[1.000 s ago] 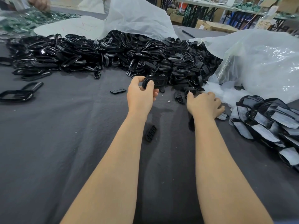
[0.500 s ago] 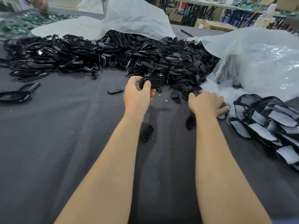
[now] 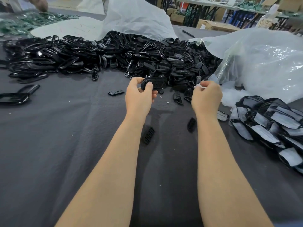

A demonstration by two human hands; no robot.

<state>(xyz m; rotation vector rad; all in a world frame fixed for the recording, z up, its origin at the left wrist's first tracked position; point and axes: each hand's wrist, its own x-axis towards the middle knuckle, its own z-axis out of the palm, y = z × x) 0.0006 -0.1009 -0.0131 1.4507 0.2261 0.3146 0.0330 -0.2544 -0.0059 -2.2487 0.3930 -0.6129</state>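
Note:
My left hand (image 3: 139, 97) grips a black plastic shell (image 3: 155, 83) between thumb and fingers, just above the grey cloth. To its right, my right hand (image 3: 205, 97) is raised and pinches a small clear plastic bag (image 3: 199, 86) at its fingertips. Behind both hands stretches a large heap of black plastic shells and frames (image 3: 114, 54). A few loose black pieces lie near my wrists, one button pad (image 3: 148, 135) between the forearms and another pad (image 3: 191, 124) beside the right wrist.
A grey cloth (image 3: 57, 145) covers the table. Bagged black parts (image 3: 270, 125) are piled at the right, under a big clear plastic sack (image 3: 262, 63). A white sack (image 3: 136, 18) covers the heap's back. Black frames (image 3: 14, 97) lie at the left. Another person's hand (image 3: 40, 4) works far left.
My right hand has lifted off the cloth near the bagged parts and now pinches a small clear bag. My left hand keeps holding the black shell in about the same place.

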